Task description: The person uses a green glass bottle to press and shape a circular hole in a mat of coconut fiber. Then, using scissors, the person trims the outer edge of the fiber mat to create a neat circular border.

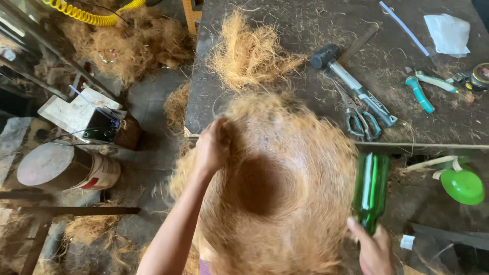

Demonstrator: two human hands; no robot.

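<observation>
Two hands work around a big bowl-shaped mass of brown fibre that fills the middle of the view, just in front of the dark bench. The left hand sits on the fibre's upper left rim, fingers curled tight into the strands and gripping a pinch of them. The right hand is at the fibre's lower right edge, wrapped around the neck of a green bottle, which stands nearly upright with its base up, just beside the fibre's right side.

Behind the fibre, on the bench, lies a loose tuft of paler strands. To the right of the tuft a hammer lies slantwise, its black head toward the tuft, and scissors with green-grey handles rest against its handle. Further right on the bench are teal pliers, a white crumpled bag and a thin blue stick.

Right of the bottle, below the bench edge, sits a green bowl. Left of the fibre, on the floor, are a round white bucket with a grey lid and a small box. Beyond them, up and left of the tuft, more fibre is heaped under a yellow coiled hose.
</observation>
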